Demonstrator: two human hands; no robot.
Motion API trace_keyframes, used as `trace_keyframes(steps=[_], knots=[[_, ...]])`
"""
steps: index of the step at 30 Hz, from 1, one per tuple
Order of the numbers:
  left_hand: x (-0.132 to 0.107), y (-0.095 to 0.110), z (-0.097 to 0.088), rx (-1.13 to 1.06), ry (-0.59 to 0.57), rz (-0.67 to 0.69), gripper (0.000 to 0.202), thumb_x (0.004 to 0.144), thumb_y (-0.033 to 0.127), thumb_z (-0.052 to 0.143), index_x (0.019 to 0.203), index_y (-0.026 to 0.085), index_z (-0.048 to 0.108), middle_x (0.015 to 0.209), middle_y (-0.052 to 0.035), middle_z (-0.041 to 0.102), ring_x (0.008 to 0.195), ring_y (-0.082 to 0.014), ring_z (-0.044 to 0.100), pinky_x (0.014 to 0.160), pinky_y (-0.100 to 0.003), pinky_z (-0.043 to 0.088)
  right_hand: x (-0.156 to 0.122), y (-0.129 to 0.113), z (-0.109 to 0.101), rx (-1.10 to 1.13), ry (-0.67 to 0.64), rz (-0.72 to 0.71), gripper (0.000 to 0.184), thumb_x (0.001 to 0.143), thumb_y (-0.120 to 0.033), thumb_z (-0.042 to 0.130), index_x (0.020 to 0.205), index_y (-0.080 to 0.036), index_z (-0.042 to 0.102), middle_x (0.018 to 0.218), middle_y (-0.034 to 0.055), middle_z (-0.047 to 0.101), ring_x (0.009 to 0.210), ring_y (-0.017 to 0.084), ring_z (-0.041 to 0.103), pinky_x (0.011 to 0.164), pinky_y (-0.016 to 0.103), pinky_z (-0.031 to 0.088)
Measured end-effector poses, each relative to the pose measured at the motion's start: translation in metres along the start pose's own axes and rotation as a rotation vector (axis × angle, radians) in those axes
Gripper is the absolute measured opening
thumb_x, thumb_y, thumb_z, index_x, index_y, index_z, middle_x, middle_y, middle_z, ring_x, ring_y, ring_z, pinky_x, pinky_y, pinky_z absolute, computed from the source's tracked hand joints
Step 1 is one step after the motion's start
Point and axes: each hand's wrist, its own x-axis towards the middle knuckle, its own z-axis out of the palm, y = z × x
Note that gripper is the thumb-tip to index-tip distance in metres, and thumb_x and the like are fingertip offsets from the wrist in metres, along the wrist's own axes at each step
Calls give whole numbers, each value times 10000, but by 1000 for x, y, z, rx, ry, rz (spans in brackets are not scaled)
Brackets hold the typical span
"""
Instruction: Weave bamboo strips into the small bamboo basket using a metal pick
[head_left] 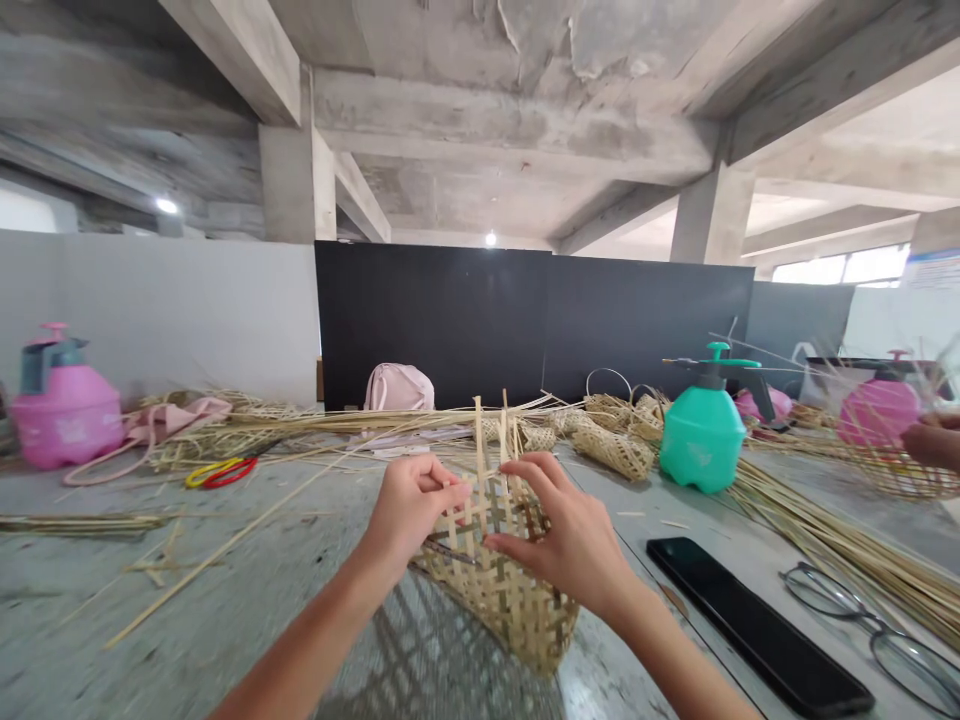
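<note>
A partly woven bamboo basket [525,610] lies tilted on the table in front of me, its open lattice showing and a few loose strips [480,435] standing up from its far edge. At its left edge, my left hand [412,510] is closed in a pinch on a bamboo strip; the fingertips partly hide it. My right hand [574,535] grips the basket's right side, thumb on the near face and fingers over the far edge.
A black phone [757,625] and eyeglasses [862,615] lie at right, near a green spray bottle [703,430] and bamboo strips. Scissors [221,472] and a pink spray bottle [67,410] are left. Finished woven pieces [611,445] sit behind. Another person's hand [934,440] shows far right.
</note>
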Motion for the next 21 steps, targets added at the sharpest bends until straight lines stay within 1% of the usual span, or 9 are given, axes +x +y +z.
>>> trace_keyframes(steps=[3,6,8,11,14,17,21], knots=[[0,-10,4,-54,-14,-50,190,553,190,682,495,170,502,435,17,608,438,-130,556,491,-229,390,1,5,-4,-42,-15,-6,485,690,-484,606,1107,-281,467,1167,67,504,462,80,516,466,256,365],[1,-19,8,-157,-14,-147,185,517,188,709,496,161,527,446,10,620,454,-122,552,517,-228,401,1,10,-6,-72,-64,-19,457,703,-473,601,1101,-284,480,1165,55,508,499,85,527,468,241,333],[3,-23,9,-215,-22,-204,189,494,176,714,491,161,526,444,12,620,461,-123,557,530,-231,414,2,12,-7,-83,-110,-40,400,727,-451,589,1084,-298,493,1165,36,517,529,89,541,472,233,305],[5,-26,8,-245,-52,-272,191,477,158,702,475,162,511,432,11,613,435,-126,550,493,-232,409,3,13,-6,-89,-165,-62,317,768,-418,563,1058,-307,503,1134,5,543,597,110,575,478,230,266],[7,-28,6,-264,-77,-340,170,465,142,687,467,157,517,428,2,611,406,-127,537,460,-236,399,5,12,-4,-99,-204,-63,257,783,-404,549,1005,-279,513,1047,-11,581,650,134,590,472,233,218],[8,-30,6,-284,-83,-372,139,464,128,663,456,152,526,420,-3,607,403,-128,537,472,-241,405,6,12,-4,-100,-223,-65,273,770,-412,562,989,-258,507,1005,-13,594,610,128,572,469,238,180],[8,-32,5,-314,-90,-408,95,474,103,616,442,146,537,438,-17,620,430,-137,558,503,-245,414,8,12,-4,-94,-254,-103,264,788,-421,541,1019,-295,512,1038,-21,578,577,108,540,476,238,164]])
